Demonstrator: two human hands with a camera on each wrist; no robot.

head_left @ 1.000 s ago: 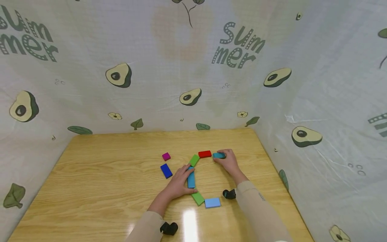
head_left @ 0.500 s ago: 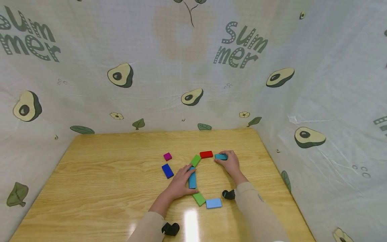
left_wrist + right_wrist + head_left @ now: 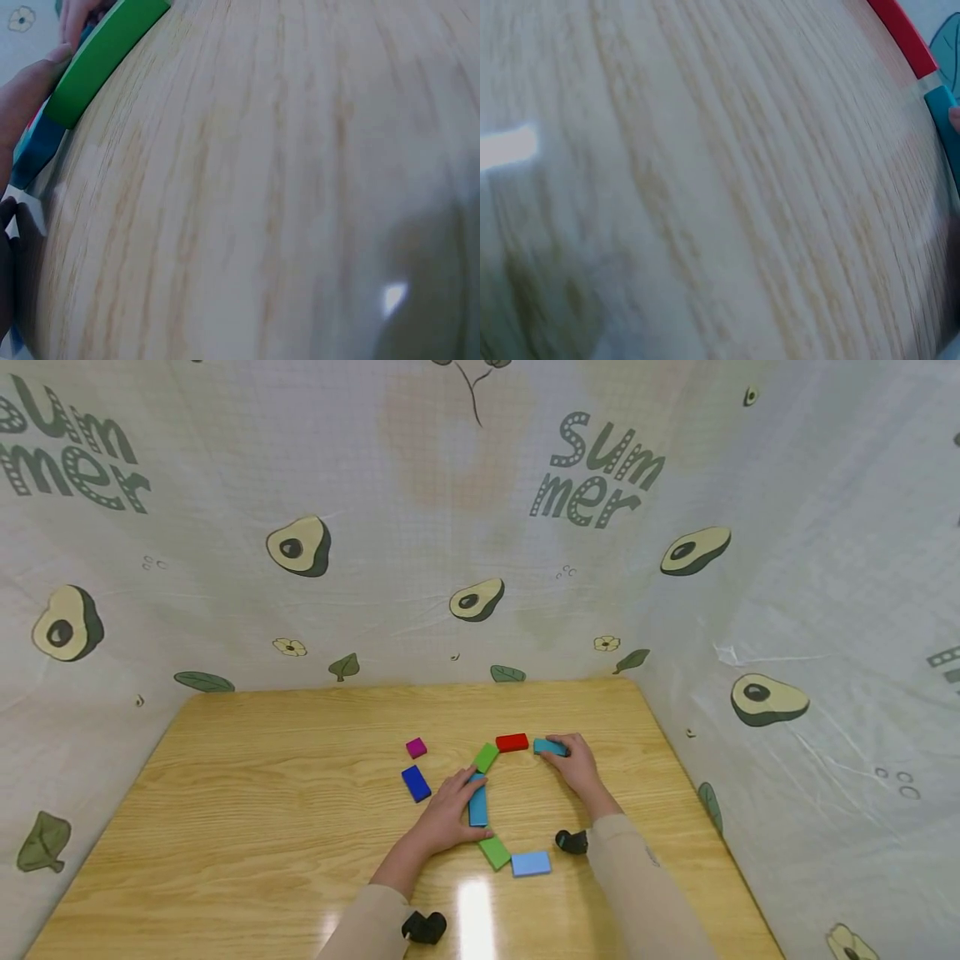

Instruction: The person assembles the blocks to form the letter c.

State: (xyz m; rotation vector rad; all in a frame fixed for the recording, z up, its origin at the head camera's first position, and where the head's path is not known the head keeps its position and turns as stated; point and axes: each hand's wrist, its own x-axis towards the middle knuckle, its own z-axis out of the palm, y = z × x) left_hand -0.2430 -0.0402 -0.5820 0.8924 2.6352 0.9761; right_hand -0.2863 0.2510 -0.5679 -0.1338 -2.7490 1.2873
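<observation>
In the head view my left hand point(image 3: 442, 818) spans a blue block point(image 3: 477, 802), with the thumb at its near end and the fingers at its far end. A green block point(image 3: 486, 758) sits beyond it and another green block point(image 3: 494, 852) on the near side. The left wrist view shows the thumb against the near green block point(image 3: 101, 64). On the right, my right hand point(image 3: 581, 768) pinches a teal-blue block point(image 3: 550, 747) lying on the table. A small gap separates that block from a red block point(image 3: 512, 742). The right wrist view catches only the block's end and a fingertip.
A light blue block point(image 3: 531, 864) touches the near green one, and the blocks form an open curve. Left of it lie a dark blue block point(image 3: 416, 783) and a small magenta block point(image 3: 416, 748). A printed cloth point(image 3: 390, 635) hangs around the wooden table point(image 3: 262, 793).
The teal-blue block has shifted slightly right, widening its gap to the red block. The right thumb and fingers have slid toward its right end. The left hand stays in place.
</observation>
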